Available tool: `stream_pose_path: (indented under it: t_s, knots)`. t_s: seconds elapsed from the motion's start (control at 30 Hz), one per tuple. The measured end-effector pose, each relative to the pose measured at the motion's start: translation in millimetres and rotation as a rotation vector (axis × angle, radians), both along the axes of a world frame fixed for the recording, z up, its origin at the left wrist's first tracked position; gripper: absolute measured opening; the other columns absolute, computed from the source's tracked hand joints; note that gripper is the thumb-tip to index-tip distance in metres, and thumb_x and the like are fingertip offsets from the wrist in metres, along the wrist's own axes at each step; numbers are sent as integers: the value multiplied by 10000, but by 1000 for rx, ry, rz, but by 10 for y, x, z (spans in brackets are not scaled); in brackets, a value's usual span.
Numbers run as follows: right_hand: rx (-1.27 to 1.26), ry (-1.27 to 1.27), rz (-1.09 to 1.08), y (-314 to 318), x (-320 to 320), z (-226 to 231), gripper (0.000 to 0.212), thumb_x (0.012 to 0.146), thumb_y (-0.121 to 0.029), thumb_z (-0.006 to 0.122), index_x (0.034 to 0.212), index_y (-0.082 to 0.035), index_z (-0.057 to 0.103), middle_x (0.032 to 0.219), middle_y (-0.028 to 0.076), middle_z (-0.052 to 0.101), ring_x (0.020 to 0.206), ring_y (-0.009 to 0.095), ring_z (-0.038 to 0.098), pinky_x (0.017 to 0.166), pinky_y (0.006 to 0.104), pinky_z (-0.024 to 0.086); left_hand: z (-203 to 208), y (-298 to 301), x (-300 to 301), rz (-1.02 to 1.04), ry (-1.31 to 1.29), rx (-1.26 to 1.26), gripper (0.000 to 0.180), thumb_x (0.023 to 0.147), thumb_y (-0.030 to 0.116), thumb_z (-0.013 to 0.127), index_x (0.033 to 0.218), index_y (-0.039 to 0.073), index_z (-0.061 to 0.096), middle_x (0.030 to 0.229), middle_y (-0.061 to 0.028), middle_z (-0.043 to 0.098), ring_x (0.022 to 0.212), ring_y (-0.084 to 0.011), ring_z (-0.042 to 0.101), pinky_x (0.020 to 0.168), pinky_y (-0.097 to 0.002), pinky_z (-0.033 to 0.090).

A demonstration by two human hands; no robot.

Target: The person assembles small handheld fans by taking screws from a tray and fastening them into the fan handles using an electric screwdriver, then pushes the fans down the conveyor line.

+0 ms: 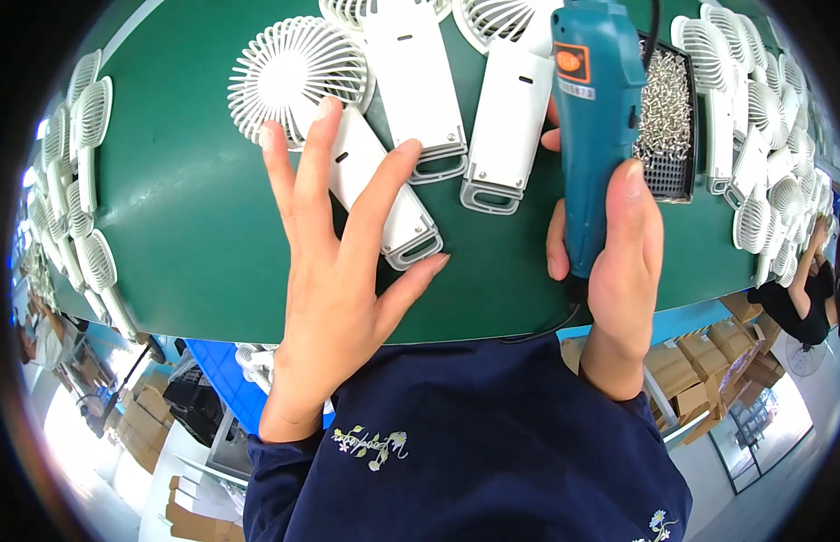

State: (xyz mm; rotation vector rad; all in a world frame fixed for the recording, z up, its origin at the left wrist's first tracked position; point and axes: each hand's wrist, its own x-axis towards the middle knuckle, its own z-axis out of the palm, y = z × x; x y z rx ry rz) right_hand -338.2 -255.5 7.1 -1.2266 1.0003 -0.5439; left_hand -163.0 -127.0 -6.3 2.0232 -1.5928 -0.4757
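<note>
My left hand (334, 217) is spread with its fingers apart over a white handheld fan (384, 194) that lies aslant on the green table; whether the fingertips touch it I cannot tell. My right hand (619, 244) is wrapped round a teal electric screwdriver (596, 135), held upright with its cord end down; its tip is out of the picture. Two more white fans, one in the middle (415, 81) and one to its right (508, 117), lie with their handles toward me. Small screws show near the handle ends. Beside the screwdriver stands a black tray of silver screws (664, 108).
Many white fans are piled along the table's left edge (90, 172) and right edge (763, 135). A dark cord hangs by the screwdriver. Below the table are a blue crate (223, 375) and cardboard boxes (700, 361). Another person (804, 294) sits at the far right.
</note>
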Motion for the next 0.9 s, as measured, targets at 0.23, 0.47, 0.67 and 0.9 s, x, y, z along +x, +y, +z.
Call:
stream_pose_path:
  t_s: [0.23, 0.47, 0.67, 0.9]
  knots:
    - [34, -17, -87, -10, 2, 18, 569, 1041, -481, 422, 1213, 36, 587, 782, -9, 522, 553, 56, 442, 454, 225, 390, -17, 12, 9, -46, -71, 4, 704, 701, 247, 846, 1352, 162, 590, 1620, -197, 165, 1506, -448, 19, 1175, -566, 157]
    - [72, -46, -108, -38, 8, 15, 526, 1039, -473, 431, 1176, 10, 588, 769, -15, 498, 544, 65, 448, 460, 225, 394, -17, -49, 15, -16, -28, -42, 718, 715, 186, 785, 1389, 133, 542, 1612, -221, 176, 1502, -464, 7, 1183, -572, 105]
    - [137, -50, -14, -70, 112, 76, 431, 1050, -419, 448, 1178, -25, 567, 777, -36, 472, 539, 43, 461, 467, 204, 379, 169, -269, -39, -147, -192, 154, 752, 689, 165, 658, 1428, 199, 524, 1581, -231, 254, 1431, -525, 210, 1086, -629, 217]
    - [-35, -53, -112, -193, 234, -161, 461, 1068, -373, 403, 1273, 23, 520, 766, 19, 553, 497, 75, 500, 461, 229, 404, -12, -675, 4, -142, -406, 24, 861, 725, 631, 717, 1451, 229, 488, 1551, -191, 317, 1434, -457, 249, 997, -647, 291]
